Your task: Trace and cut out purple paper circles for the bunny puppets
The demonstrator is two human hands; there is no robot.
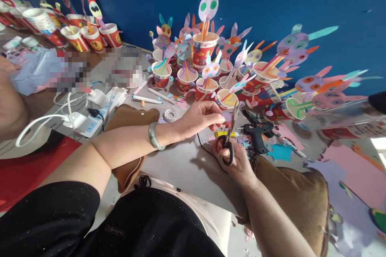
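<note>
Between the thumb and fingers of my left hand (200,119) is a small piece of lilac paper (226,118). My right hand (237,160) has its fingers through the black handles of a pair of scissors (229,144), whose blades point up beside the paper. Whether the blades touch the paper I cannot tell. Just right of the scissors a black glue gun (255,134) lies on the table. A yellow marker-like stick (221,133) sits behind the scissors.
Paper cups with paper rabbit heads (206,50) crowd the table's back against a blue wall (135,4). At left stand a white power strip (105,112) with cables and more cups (76,38). Brown cushions (292,196) flank the front; pink paper sheets (356,172) lie right.
</note>
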